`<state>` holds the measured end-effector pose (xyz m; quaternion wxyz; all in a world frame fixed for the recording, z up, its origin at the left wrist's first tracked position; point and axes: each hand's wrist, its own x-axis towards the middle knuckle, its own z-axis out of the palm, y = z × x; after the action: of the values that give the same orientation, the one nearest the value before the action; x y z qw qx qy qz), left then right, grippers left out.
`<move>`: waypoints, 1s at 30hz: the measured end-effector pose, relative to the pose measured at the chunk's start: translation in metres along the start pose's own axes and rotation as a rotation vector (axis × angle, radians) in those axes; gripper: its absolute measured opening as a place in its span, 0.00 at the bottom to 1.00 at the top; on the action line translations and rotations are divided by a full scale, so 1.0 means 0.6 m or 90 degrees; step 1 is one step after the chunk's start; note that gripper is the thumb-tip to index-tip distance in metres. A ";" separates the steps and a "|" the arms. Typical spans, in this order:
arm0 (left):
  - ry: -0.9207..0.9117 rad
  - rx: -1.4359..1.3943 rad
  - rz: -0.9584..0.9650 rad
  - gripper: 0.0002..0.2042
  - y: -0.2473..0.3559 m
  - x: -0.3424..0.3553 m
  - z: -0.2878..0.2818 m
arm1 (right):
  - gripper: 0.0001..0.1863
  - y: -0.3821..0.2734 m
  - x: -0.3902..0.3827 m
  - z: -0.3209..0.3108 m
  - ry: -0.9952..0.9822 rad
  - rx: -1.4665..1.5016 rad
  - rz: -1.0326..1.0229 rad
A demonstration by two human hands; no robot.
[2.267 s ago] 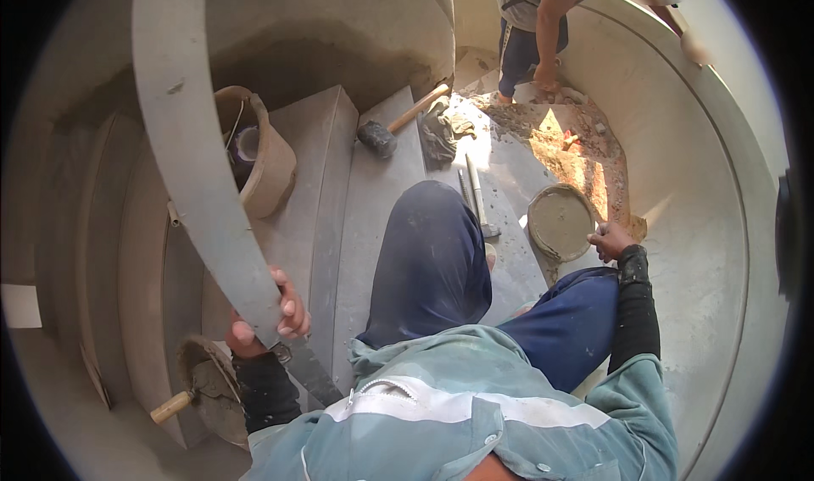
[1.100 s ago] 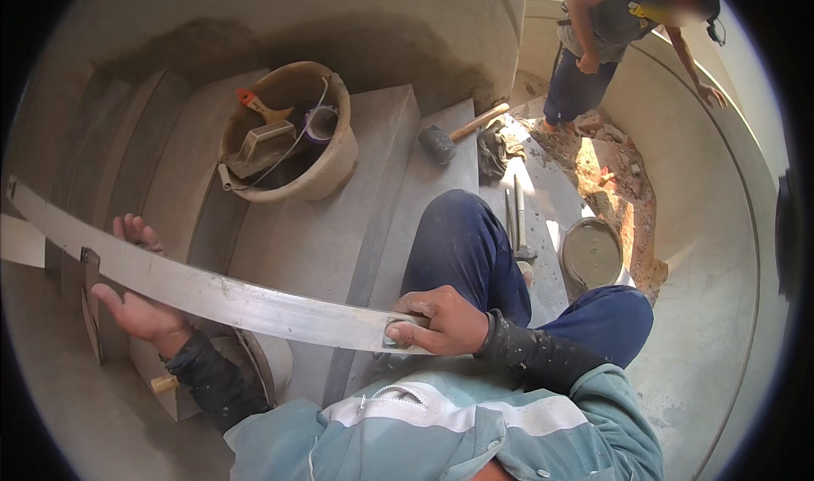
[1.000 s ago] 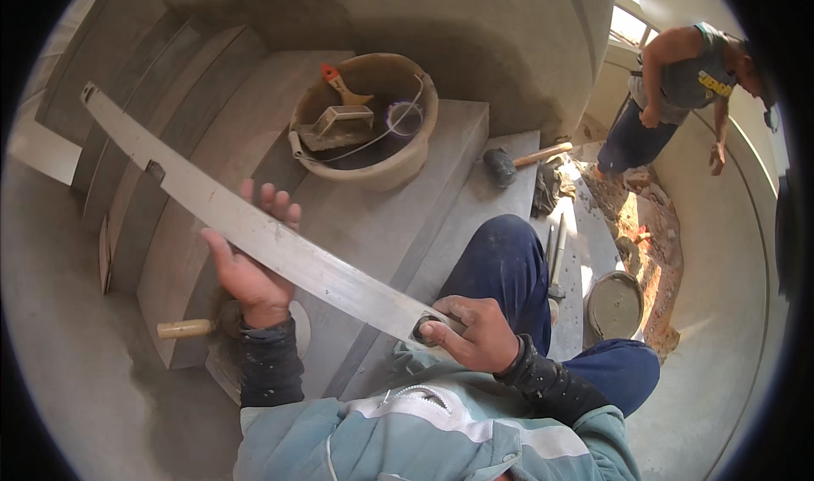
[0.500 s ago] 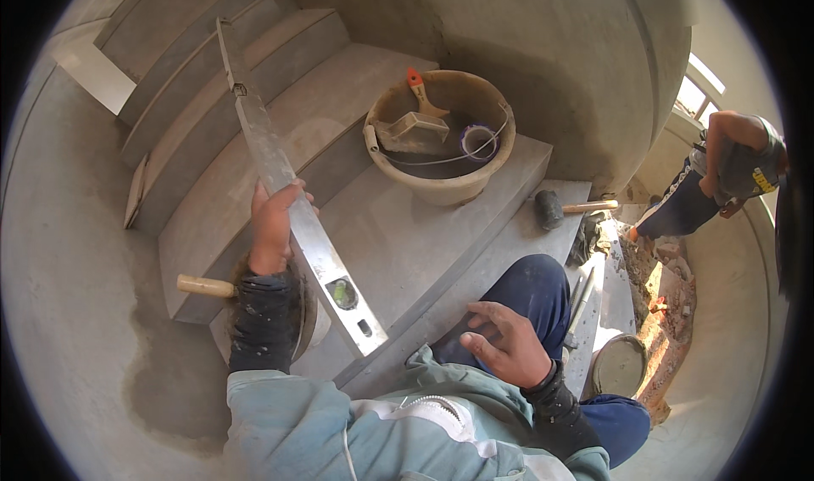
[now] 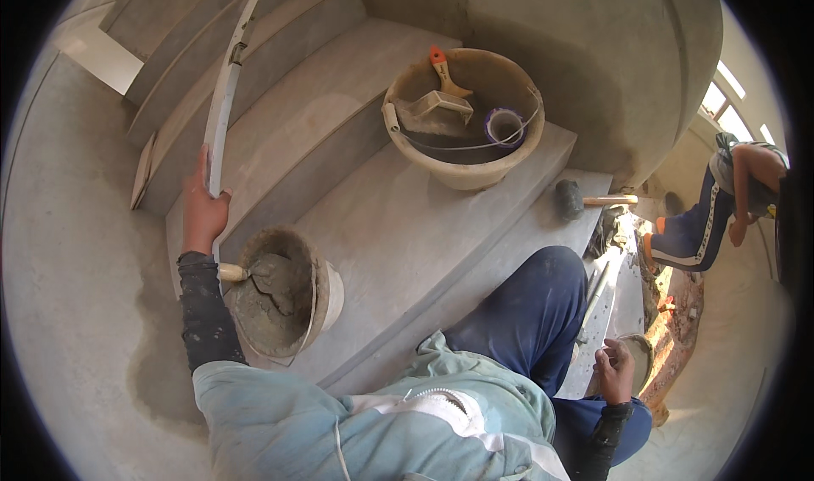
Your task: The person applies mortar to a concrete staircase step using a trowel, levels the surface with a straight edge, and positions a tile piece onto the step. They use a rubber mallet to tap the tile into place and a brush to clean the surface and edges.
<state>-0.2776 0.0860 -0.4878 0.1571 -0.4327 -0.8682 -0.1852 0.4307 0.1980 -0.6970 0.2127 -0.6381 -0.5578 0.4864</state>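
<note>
My left hand (image 5: pixel 205 214) grips a long silver spirit level (image 5: pixel 224 108), held lengthwise toward the upper stairs at my left. Below it a bucket (image 5: pixel 331 303) holds grey mortar (image 5: pixel 267 316) with a wooden-handled trowel (image 5: pixel 233 272) in it, beside my left wrist. My right hand (image 5: pixel 616 371) is by my right knee, fingers apart and loosely bent with nothing seen in them. It is nearest a shallow round container (image 5: pixel 643 354), partly hidden behind it.
Curved grey steps (image 5: pixel 339 176) carry a tub (image 5: pixel 462 174) with a brush, float and tape roll, plus a mallet (image 5: pixel 570 200). Hand tools (image 5: pixel 600 290) and broken rubble (image 5: pixel 678 328) lie rightward. A co-worker (image 5: pixel 712 218) bends by the curved wall (image 5: pixel 750 328).
The level has swung from across my lap to lengthwise at my left. My right hand let go of it and moved right. The view has shifted, uncovering the mortar bucket. The co-worker bends lower.
</note>
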 end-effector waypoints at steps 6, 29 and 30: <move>-0.047 0.001 -0.007 0.41 -0.113 0.007 -0.050 | 0.16 0.023 0.020 0.012 -0.024 -0.105 -0.038; -0.215 -0.088 -0.075 0.27 -0.332 -0.053 -0.091 | 0.20 0.169 0.076 0.013 -0.136 -0.294 0.094; -0.224 -0.095 -0.071 0.26 -0.344 -0.055 -0.089 | 0.21 0.167 0.076 0.013 -0.142 -0.293 0.098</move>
<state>-0.4197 -0.0763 -0.4934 -0.0401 -0.4199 -0.8889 -0.1789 0.4699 0.2091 -0.7994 -0.0385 -0.6527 -0.6232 0.4291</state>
